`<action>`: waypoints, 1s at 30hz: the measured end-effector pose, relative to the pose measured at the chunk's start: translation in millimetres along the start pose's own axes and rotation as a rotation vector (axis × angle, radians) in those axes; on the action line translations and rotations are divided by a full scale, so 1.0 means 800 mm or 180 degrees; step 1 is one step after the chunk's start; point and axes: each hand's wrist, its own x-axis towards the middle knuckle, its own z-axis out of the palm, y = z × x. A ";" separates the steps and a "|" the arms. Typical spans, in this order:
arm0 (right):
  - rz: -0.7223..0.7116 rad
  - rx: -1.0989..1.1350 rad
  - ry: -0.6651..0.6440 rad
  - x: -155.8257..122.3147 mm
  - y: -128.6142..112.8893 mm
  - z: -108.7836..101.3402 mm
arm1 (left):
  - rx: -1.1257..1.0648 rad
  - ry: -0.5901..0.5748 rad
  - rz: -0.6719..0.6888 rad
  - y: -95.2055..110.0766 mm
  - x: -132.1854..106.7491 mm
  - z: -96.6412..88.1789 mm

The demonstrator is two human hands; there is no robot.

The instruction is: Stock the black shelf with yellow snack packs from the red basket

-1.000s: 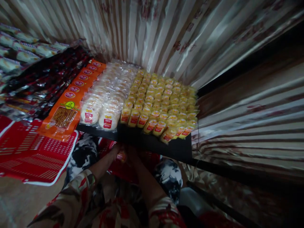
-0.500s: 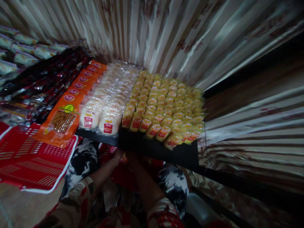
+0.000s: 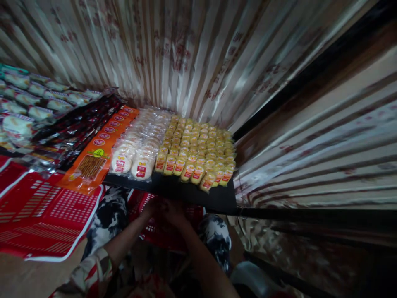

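Observation:
My left hand [image 3: 151,207] and my right hand [image 3: 173,212] are close together, low between my knees, just below the front edge of the black shelf [image 3: 192,192]. Both are over a red basket [image 3: 195,213] that is partly under the shelf. Shadow and blur hide my fingers, so whatever they may hold does not show. Above them on the shelf stand rows of small yellow-wrapped snack packets [image 3: 187,153]. Left of these lie rows of clear-wrapped round white crackers [image 3: 142,165].
A larger red basket [image 3: 46,219] with a white rim stands at the left. Orange snack packs [image 3: 102,153], dark long packets [image 3: 83,128] and white packets [image 3: 25,97] fill the left of the surface. Behind hangs a striped curtain [image 3: 173,54]. A dark bar [image 3: 294,215] runs right.
The view has shifted, so the shelf goods appear smaller and further left. My hands have drawn closer together above the basket. The packets on the shelf look unchanged.

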 end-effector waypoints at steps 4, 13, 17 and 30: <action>-0.0159 -0.0039 0.0080 -0.039 -0.008 -0.025 | -0.0078 -0.0439 0.0277 -0.006 -0.023 -0.013; -0.0762 -0.0110 0.0322 -0.114 -0.024 -0.087 | 0.0873 -0.1083 0.1064 0.018 -0.078 -0.005; -0.0907 -0.0159 0.0772 -0.128 -0.026 -0.128 | 0.0877 -0.1060 0.1366 0.057 -0.109 0.025; 0.0105 0.1196 0.3095 -0.129 -0.007 -0.132 | 0.0112 -0.0730 0.1527 0.110 -0.116 0.120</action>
